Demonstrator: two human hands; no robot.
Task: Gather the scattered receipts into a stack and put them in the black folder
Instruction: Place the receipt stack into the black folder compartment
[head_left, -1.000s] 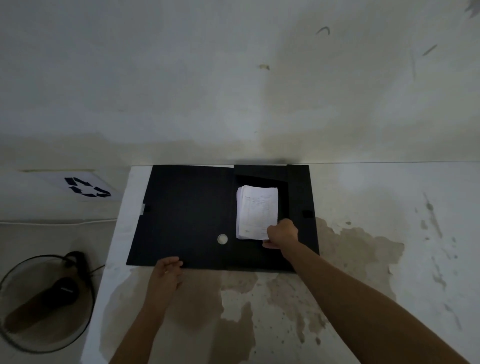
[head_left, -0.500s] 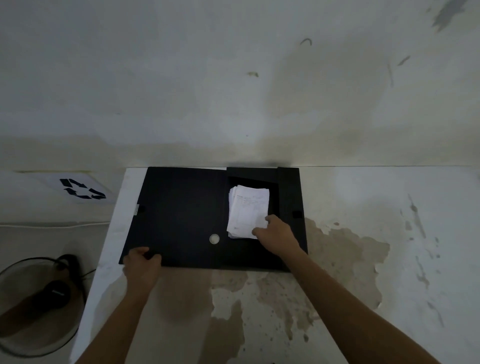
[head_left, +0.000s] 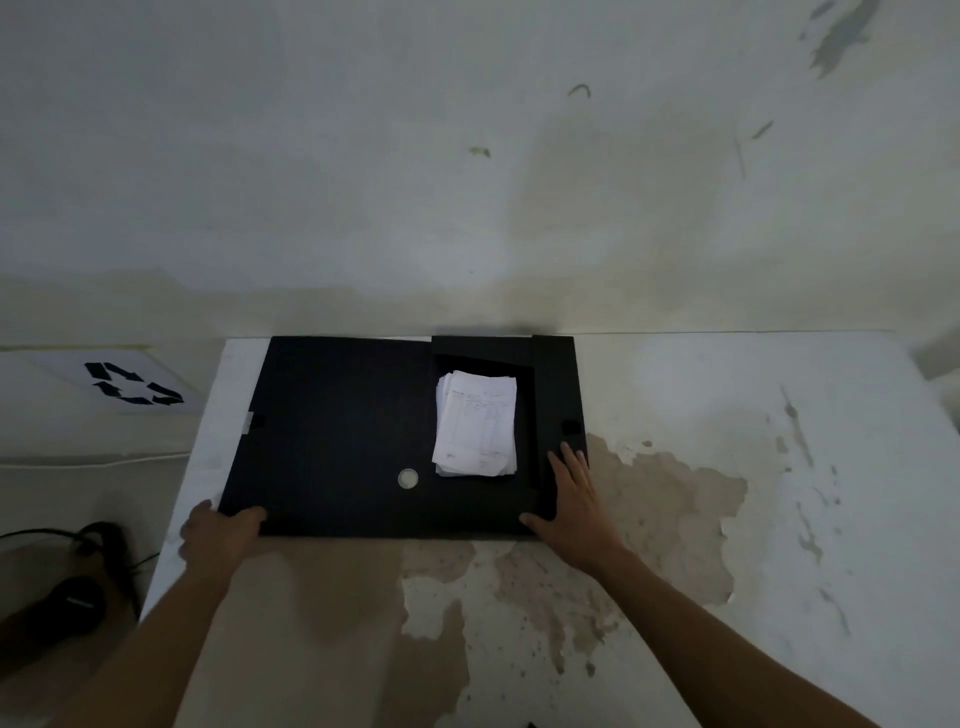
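Head view: left hand grips the near-left corner of the black folder, right hand rests flat, fingers straight, on its near-right flap, the open folder lying long axis left-right at the far edge of the tabletop, with the receipts stacked in its right compartment, long axis near-to-far.

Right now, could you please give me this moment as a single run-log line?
receipts: stacked inside open black folder | left hand: grips folder's near-left corner | right hand: flat on folder's near-right corner
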